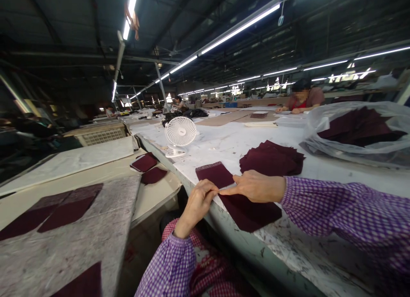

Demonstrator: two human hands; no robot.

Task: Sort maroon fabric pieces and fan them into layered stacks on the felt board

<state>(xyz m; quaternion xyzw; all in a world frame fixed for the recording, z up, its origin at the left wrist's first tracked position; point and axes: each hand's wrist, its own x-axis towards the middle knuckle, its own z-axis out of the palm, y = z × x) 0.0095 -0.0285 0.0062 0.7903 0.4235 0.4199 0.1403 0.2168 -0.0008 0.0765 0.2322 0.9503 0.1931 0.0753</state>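
"Maroon cloth [251, 213] is lying at the tabletop's [224, 141] near edge. What is touching it?"

"The left hand [199, 201] is pinching its far-left corner, thumb and fingertips together. The right hand [254, 186] is pointing its forefinger along the far edge, other fingers curling; whether they're gripping anything, I cannot tell."

"What should both be minding?"

"Light, level pressure, I'm thinking: smoothing along the edge, holding the corner without tugging it askew."

"And beyond?"

"Another maroon piece [217, 176] is lying just to the far left, a maroon stack [272, 159] is resting farther right, and a white fan [180, 132] is standing beyond."
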